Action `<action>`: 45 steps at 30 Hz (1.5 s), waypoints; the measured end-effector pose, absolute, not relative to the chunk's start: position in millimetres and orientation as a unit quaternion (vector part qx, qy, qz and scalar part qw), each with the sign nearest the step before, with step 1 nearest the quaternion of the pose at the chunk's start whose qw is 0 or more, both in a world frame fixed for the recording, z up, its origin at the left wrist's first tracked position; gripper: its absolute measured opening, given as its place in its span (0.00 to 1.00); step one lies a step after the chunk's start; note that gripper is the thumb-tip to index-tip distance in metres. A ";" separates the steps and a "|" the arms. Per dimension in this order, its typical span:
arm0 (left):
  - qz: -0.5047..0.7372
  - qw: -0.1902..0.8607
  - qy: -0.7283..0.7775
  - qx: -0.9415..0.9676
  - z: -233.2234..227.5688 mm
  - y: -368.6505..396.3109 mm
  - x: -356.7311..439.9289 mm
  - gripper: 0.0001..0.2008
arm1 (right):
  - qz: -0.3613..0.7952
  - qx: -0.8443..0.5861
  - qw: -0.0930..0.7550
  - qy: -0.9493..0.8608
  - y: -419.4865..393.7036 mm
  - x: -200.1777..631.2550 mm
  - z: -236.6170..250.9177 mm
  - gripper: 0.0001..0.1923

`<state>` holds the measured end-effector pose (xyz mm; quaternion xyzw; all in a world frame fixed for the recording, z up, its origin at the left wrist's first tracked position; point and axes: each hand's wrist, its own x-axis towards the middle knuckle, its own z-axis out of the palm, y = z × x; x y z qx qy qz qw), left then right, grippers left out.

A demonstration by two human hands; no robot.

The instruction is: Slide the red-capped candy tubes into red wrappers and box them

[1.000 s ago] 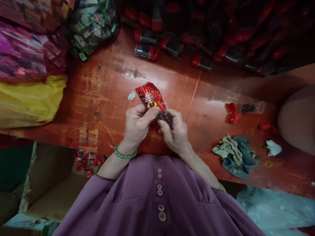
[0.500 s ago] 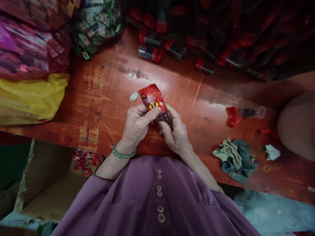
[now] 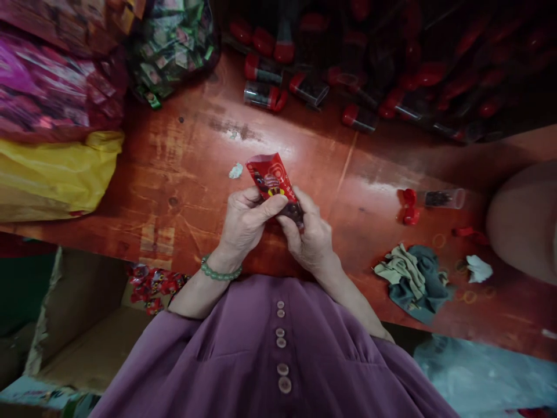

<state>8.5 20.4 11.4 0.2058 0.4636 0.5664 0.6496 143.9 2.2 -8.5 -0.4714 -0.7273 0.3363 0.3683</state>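
A small red printed packet (image 3: 272, 175) stands between my two hands over the red-brown table (image 3: 200, 157); dark round pieces show through its lower part. My left hand (image 3: 248, 220) grips its left side, thumb across the front. Around the lower right of the packet my right hand (image 3: 310, 232) is closed, thumb and fingers pressing the dark-filled end. The packet's upper end points away from me and looks spread at the top. The fingers behind it are hidden.
Bags of wrapped sweets (image 3: 174, 46) and a yellow bag (image 3: 56, 174) lie left. Red-capped clear tubes (image 3: 263, 96) crowd the back. Right are an opened tube (image 3: 444, 198), a crumpled cloth (image 3: 418, 278) and a rounded container (image 3: 526, 220). A cardboard box (image 3: 82, 307) with red packets stands below left.
The thin pale strands seen across the packet's front are no longer visible. Its top edge looks wider and more open, and my left thumb has shifted slightly right and down.
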 end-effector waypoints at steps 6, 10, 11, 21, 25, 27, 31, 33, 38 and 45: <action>0.560 0.657 0.463 0.202 13.5 20.2 9.1 0.18 | 0.362 -0.453 0.380 -0.720 7.0 146.9 -2.4 0.26; 0.574 0.656 0.451 0.194 15.4 17.2 4.9 0.22 | 0.369 -0.428 0.373 -0.736 7.4 147.6 2.7 0.25; 0.580 0.649 0.454 0.191 15.8 15.9 4.5 0.20 | 0.382 -0.425 0.374 -0.730 6.4 147.1 3.6 0.25; 0.574 0.626 0.481 0.218 19.6 8.2 4.7 0.17 | 0.539 -0.458 0.371 -0.602 -3.2 140.6 3.4 0.22; 0.583 0.639 0.444 0.232 21.4 7.9 3.7 0.21 | 0.580 -0.431 0.392 -0.570 -0.3 139.3 2.8 0.20; 0.597 0.632 0.441 0.225 20.2 7.4 4.1 0.19 | 0.534 -0.446 0.392 -0.602 0.0 139.6 2.9 0.19; 0.580 0.661 0.417 0.231 17.1 6.7 0.2 0.14 | 0.443 -0.478 0.395 -0.648 -2.6 140.3 7.0 0.18; 0.555 0.689 0.393 0.251 17.2 7.8 -5.3 0.15 | 0.521 -0.459 0.381 -0.610 -3.7 140.0 11.4 0.16; 0.510 0.730 0.362 0.274 19.8 15.1 -13.8 0.16 | 0.633 -0.409 0.351 -0.555 0.2 138.8 18.5 0.14; 0.560 0.647 0.447 0.259 18.9 16.5 -1.6 0.15 | 0.449 -0.477 0.349 -0.670 6.5 136.5 11.8 0.13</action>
